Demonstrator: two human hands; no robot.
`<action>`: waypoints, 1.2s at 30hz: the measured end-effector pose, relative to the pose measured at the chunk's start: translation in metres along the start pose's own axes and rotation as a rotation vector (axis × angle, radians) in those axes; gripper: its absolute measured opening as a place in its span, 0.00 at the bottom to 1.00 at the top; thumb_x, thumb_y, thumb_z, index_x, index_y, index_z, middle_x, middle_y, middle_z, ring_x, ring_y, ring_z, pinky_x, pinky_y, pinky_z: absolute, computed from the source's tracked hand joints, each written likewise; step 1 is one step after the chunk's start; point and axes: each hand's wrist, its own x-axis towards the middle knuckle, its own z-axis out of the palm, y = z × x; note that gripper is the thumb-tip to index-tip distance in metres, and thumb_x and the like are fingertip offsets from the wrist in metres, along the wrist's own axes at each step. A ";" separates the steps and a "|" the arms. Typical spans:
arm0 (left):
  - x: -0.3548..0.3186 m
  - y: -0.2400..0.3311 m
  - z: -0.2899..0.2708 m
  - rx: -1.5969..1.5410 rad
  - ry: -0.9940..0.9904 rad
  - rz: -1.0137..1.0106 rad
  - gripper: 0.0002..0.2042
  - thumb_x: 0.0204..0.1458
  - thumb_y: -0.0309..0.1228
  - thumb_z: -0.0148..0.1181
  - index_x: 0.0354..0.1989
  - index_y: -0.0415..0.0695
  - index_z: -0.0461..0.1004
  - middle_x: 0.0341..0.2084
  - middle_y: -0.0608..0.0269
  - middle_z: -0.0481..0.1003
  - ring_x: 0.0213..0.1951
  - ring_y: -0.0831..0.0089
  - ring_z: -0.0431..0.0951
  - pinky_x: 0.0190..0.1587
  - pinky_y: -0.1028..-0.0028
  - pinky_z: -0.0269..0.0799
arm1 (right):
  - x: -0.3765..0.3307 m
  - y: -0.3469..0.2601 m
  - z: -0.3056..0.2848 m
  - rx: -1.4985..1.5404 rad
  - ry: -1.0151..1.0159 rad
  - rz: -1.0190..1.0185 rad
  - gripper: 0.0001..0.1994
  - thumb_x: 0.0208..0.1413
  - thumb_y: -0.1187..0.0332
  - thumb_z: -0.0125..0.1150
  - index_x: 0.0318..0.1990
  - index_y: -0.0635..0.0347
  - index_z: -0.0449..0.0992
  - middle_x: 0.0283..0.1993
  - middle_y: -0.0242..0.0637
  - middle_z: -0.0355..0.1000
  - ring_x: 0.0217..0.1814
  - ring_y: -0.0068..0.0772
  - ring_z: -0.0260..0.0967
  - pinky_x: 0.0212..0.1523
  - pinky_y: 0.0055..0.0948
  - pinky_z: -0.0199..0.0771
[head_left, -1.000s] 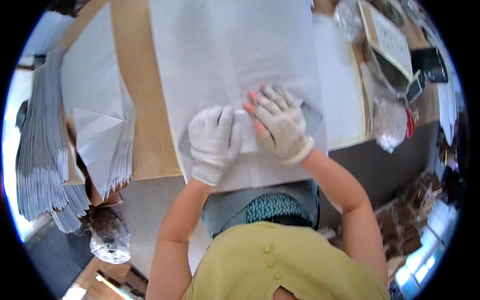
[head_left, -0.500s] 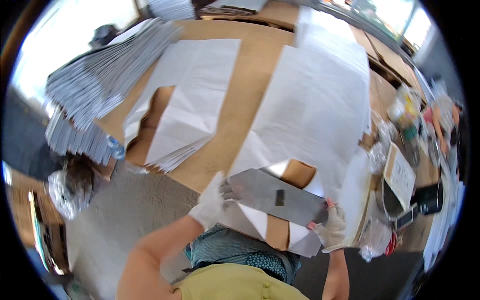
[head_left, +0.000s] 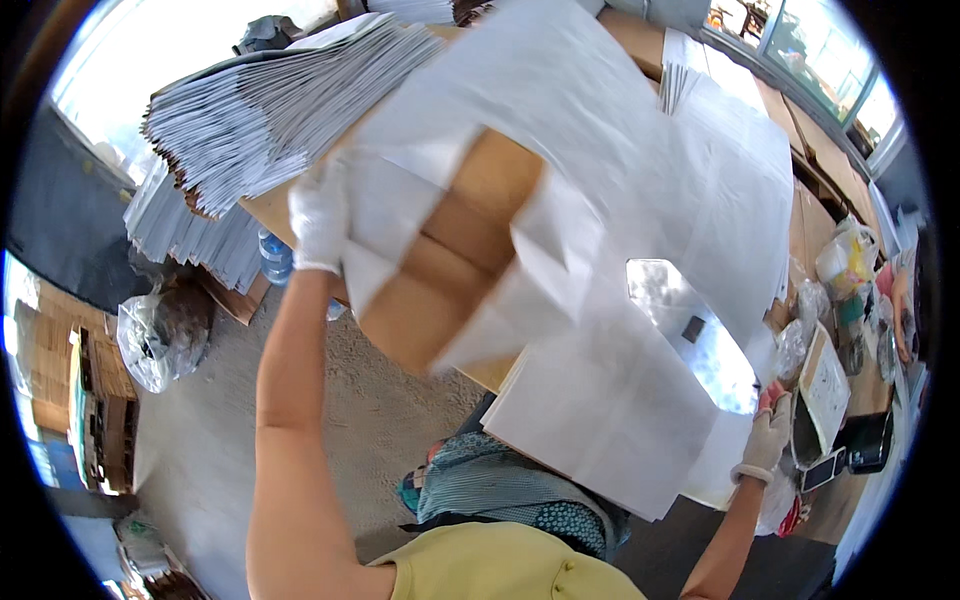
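My left hand (head_left: 318, 222), in a white glove, grips the edge of a large white paper sack (head_left: 415, 185) at the left. The sack's folded end lies spread, showing a brown inside, and it is blurred by motion. My right hand (head_left: 766, 438), gloved with reddish fingertips, holds the end of a flat metal plate (head_left: 680, 300) at the right. Shiny and pointed at its ends, the plate bears a small dark patch and lies over white paper. Just in front of me is a stack of white paper sacks (head_left: 610, 420), left of the plate.
A fanned pile of white sacks (head_left: 270, 120) stands at the far left, with a water bottle (head_left: 275, 255) below it. Clear plastic bags, a tilted white board (head_left: 822, 385) and a phone (head_left: 824, 468) crowd the right side. A bundled plastic bag (head_left: 165, 335) sits at the left.
My left hand has let go of the plate and swung the opened sack up and left. My right hand has carried the plate off the sack to the right.
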 end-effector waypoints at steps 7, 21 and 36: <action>0.089 -0.129 -0.022 0.376 0.008 -0.120 0.26 0.63 0.50 0.58 0.49 0.34 0.82 0.41 0.41 0.82 0.44 0.54 0.83 0.50 0.57 0.75 | -0.052 -0.051 0.012 -0.648 -0.232 -0.021 0.25 0.61 0.80 0.63 0.66 0.65 0.69 0.66 0.49 0.69 0.67 0.45 0.69 0.64 0.35 0.74; -0.158 0.035 0.002 -0.130 -0.855 0.740 0.14 0.60 0.19 0.61 0.54 0.41 0.78 0.55 0.53 0.78 0.57 0.56 0.78 0.58 0.61 0.75 | -0.140 -0.091 -0.037 -1.109 -1.001 -0.651 0.23 0.38 0.64 0.77 0.45 0.53 0.79 0.53 0.34 0.77 0.60 0.41 0.73 0.61 0.42 0.73; -0.240 0.032 0.098 -0.366 -1.002 0.327 0.07 0.58 0.22 0.63 0.28 0.39 0.74 0.22 0.66 0.66 0.27 0.73 0.67 0.32 0.69 0.64 | -0.085 -0.063 0.022 0.321 0.092 0.073 0.14 0.73 0.58 0.56 0.45 0.62 0.75 0.38 0.34 0.77 0.42 0.26 0.75 0.48 0.29 0.74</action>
